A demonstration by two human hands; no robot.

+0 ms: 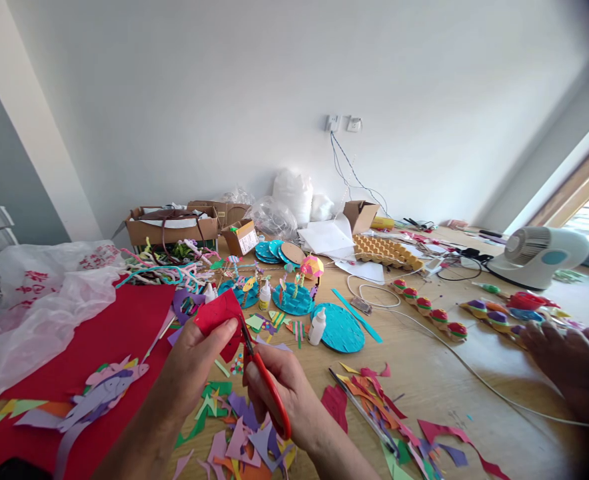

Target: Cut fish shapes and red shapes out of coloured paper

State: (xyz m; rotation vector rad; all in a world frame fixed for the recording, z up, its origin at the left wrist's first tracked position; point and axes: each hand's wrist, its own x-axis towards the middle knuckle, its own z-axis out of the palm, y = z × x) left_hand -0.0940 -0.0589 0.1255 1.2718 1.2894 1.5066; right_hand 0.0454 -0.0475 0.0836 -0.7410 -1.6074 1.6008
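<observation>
My left hand (200, 353) pinches a piece of red paper (219, 312) and holds it up above the table. Round the red-handled scissors (269, 387) my right hand (279, 377) is closed, with the blades at the right edge of the red paper. Whether the blades are parted is hard to see. Below both hands lie cut paper scraps (247, 433) in purple, pink, green and orange. Just beyond the hands are a white glue bottle (317, 327), a blue disc (339, 328) and small striped paper fish (277, 319).
A large red sheet (89, 347) with paper fish cutouts lies left. A pen (367, 410) rests among scraps. A white cable (454, 360) crosses the right side, near egg-carton caterpillars (430, 310) and a white fan (539, 257). Another person's hands (554, 353) are at far right.
</observation>
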